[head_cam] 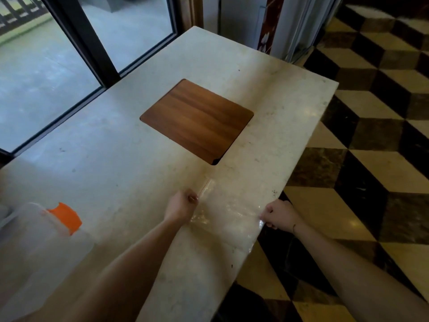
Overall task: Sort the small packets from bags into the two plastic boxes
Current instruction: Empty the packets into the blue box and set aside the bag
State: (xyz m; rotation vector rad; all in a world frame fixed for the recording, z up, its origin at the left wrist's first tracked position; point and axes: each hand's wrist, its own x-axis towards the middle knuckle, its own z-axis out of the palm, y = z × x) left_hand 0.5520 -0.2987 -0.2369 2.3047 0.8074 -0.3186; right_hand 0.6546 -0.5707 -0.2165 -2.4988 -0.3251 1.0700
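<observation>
The clear plastic zip bag (222,212) lies flat on the pale marble surface (116,159), stretched between the 2 hands. The left hand (180,206) pinches its red-striped seal end; the right hand (277,216) grips the opposite edge, probably to keep it taut. No packets show.

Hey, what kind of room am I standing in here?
Probably a room in a house, next to a balcony: a pale stone table with an inset wooden panel, a sliding glass door, and a checkered marble floor.
</observation>
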